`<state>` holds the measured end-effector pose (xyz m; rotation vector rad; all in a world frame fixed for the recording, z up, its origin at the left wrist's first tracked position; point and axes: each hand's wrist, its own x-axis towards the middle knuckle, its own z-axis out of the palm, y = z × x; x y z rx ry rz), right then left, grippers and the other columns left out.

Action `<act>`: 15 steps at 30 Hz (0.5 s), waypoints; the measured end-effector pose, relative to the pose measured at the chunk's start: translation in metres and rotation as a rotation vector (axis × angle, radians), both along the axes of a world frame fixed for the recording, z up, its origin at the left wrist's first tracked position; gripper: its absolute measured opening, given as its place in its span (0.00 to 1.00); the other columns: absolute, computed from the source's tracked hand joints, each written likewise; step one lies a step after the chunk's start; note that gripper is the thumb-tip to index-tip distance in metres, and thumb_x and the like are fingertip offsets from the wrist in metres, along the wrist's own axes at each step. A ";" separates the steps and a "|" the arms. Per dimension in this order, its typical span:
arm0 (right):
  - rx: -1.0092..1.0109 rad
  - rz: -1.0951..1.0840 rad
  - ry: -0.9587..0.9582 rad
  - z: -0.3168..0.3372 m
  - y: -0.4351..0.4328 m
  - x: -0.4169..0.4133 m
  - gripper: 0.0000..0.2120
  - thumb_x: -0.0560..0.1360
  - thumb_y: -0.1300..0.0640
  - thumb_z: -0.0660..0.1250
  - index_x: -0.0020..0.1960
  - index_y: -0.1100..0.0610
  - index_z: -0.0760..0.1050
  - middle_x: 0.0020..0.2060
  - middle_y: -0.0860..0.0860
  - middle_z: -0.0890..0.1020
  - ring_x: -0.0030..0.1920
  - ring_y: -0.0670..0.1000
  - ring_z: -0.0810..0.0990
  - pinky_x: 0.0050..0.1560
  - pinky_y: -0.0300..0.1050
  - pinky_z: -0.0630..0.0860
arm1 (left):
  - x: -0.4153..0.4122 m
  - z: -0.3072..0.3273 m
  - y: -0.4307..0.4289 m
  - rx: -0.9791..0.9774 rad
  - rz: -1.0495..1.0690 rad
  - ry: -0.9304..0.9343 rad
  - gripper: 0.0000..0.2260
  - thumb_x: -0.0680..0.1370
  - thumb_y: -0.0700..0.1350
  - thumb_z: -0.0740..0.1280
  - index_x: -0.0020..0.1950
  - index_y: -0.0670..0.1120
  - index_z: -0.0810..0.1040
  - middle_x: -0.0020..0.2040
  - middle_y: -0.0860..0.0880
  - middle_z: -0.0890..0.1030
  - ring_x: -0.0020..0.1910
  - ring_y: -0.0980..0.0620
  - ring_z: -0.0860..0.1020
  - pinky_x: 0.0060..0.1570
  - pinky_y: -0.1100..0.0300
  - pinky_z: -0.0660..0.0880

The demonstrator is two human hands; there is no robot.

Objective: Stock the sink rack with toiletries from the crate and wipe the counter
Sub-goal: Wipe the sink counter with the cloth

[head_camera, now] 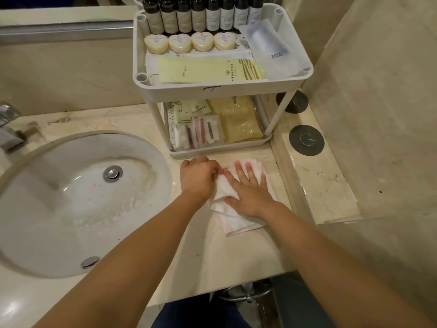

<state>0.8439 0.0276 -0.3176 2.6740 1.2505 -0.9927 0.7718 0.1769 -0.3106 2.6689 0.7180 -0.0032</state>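
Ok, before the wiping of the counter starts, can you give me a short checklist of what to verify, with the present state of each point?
1. Cloth lies on the counter, in front of the rack: ok.
2. Right hand presses flat on the cloth, fingers spread: ok.
3. Left hand grips the cloth's left edge: ok.
4. Rack's top tier holds bottles and soaps in rows: ok.
5. Cloth damp enough to wipe: cannot tell.
6. Crate emptied: cannot tell, it is out of view.
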 end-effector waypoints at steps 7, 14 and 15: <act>0.032 0.030 0.001 0.008 0.016 -0.018 0.32 0.82 0.50 0.55 0.78 0.39 0.38 0.77 0.46 0.33 0.76 0.53 0.29 0.72 0.66 0.32 | -0.032 0.000 0.012 -0.077 0.084 0.017 0.09 0.78 0.46 0.63 0.50 0.58 0.81 0.47 0.54 0.78 0.47 0.51 0.78 0.47 0.56 0.64; 0.060 0.108 0.013 0.011 0.027 -0.042 0.34 0.80 0.55 0.54 0.78 0.37 0.40 0.77 0.44 0.33 0.76 0.52 0.28 0.72 0.65 0.31 | -0.073 -0.007 0.015 -0.083 0.181 -0.012 0.10 0.77 0.45 0.63 0.50 0.58 0.81 0.46 0.53 0.79 0.45 0.51 0.78 0.48 0.55 0.66; 0.063 0.123 0.015 0.010 0.028 -0.045 0.34 0.80 0.55 0.54 0.78 0.37 0.40 0.77 0.44 0.33 0.76 0.52 0.27 0.72 0.65 0.30 | -0.078 -0.008 0.015 -0.087 0.194 -0.013 0.10 0.77 0.45 0.63 0.50 0.58 0.81 0.46 0.53 0.78 0.45 0.51 0.78 0.48 0.55 0.66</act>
